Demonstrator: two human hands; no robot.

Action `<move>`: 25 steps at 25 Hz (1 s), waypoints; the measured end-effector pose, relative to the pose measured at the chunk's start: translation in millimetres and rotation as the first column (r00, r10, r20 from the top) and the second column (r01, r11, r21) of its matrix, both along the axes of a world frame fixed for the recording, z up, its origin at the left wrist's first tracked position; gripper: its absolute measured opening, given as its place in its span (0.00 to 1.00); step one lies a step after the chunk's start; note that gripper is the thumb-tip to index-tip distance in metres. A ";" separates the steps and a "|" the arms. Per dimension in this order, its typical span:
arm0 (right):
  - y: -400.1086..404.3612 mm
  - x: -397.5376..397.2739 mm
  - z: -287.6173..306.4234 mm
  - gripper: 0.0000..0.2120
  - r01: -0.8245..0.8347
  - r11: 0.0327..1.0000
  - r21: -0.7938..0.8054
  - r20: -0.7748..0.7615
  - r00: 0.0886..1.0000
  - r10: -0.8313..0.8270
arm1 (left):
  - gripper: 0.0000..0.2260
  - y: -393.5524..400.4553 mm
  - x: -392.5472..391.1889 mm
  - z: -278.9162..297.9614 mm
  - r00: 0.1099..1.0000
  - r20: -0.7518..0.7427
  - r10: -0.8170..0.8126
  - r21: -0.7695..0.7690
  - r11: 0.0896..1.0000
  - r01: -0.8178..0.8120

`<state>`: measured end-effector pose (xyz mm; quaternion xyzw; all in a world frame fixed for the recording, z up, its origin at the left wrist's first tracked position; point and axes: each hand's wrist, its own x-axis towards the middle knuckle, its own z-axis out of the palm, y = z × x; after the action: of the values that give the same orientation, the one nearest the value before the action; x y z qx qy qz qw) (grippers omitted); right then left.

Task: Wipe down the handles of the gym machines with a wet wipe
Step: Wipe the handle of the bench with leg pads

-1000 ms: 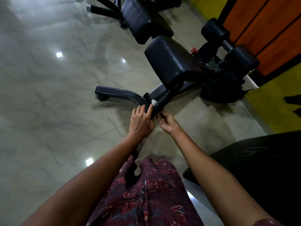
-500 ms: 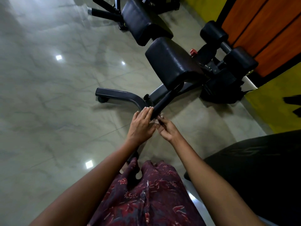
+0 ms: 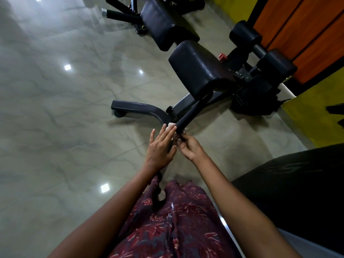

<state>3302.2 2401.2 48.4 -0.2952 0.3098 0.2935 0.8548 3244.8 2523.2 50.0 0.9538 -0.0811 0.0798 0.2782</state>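
Black foam-covered handle bar [image 3: 188,118] was found running up-right from both hands; white wet wipe [image 3: 170,126] lay under the left hand [image 3: 160,148], fingers straight; right hand [image 3: 189,147] pinched the bar's end.

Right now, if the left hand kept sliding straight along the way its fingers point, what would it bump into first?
The left hand points up and right, fingers straight. First comes the white wipe at its fingertips, then the black foam handle beside it. Depth is hard to judge, so the wipe may already be touching.

Open floor [image 3: 55,127] left of handle [image 3: 188,116], seat pad [image 3: 201,75] above, black bench [image 3: 297,192] crowding right
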 end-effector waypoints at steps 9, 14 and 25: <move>-26.4 -0.7 18.3 0.10 0.048 0.973 -0.227 -0.001 0.999 -0.050 | 0.23 1.7 2.0 6.8 0.998 0.066 0.013 -0.040 0.999 -0.010; -5.9 10.8 23.9 0.13 0.212 0.664 -0.717 0.270 0.963 -0.016 | 0.18 -4.8 12.0 11.0 0.987 0.138 0.080 0.009 0.997 -0.082; -2.3 37.3 27.2 0.09 0.366 0.064 -0.928 0.319 0.696 0.644 | 0.23 -22.1 50.6 46.0 0.986 -0.167 0.025 0.271 0.962 0.022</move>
<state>3339.5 2398.9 75.5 -0.9061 0.0398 -0.0411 0.4193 3295.5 2501.2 96.0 0.9862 -0.0666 -0.0131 0.1507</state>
